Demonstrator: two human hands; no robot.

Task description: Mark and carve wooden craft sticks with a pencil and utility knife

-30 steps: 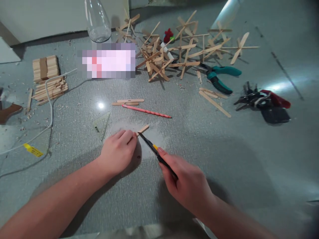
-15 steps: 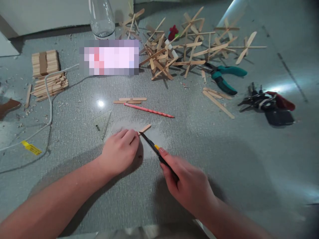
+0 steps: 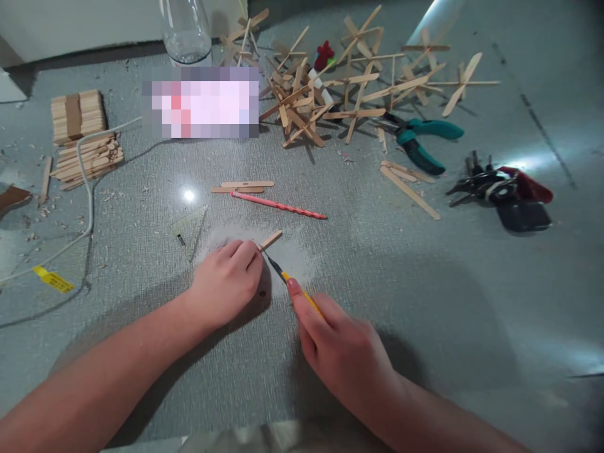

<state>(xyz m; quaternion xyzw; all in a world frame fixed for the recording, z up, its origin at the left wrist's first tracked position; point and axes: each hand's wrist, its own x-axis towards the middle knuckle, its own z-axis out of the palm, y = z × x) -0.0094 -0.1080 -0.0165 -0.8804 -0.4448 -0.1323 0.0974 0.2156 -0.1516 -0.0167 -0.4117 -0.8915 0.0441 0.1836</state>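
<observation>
My left hand (image 3: pixel 229 280) is closed on a wooden craft stick (image 3: pixel 271 240), whose far end sticks out past the fingers over a pale, dusty patch of the table. A black and yellow utility knife (image 3: pixel 304 299) is gripped in my right hand (image 3: pixel 342 346). The blade tip lies at the stick, close beside my left fingertips; whether it touches the wood I cannot tell. Just beyond the hands lies a red pencil (image 3: pixel 278 205), with two craft sticks (image 3: pixel 248 184) beside it. A clear set square (image 3: pixel 189 231) is left of the pale patch.
Several crossed-stick pieces (image 3: pixel 302 104) are heaped at the back. Teal-handled pliers (image 3: pixel 425 141), loose sticks (image 3: pixel 410 189) and a bunch of keys (image 3: pixel 491 182) lie right. Left are bundled sticks (image 3: pixel 92 116) and a white cable (image 3: pixel 90 207). A glass bottle (image 3: pixel 186 38) stands behind a blurred patch.
My right hand has rolled the knife so more of its yellow side shows, and its blade has shifted slightly. The left hand keeps its hold. The whole view has slid a little.
</observation>
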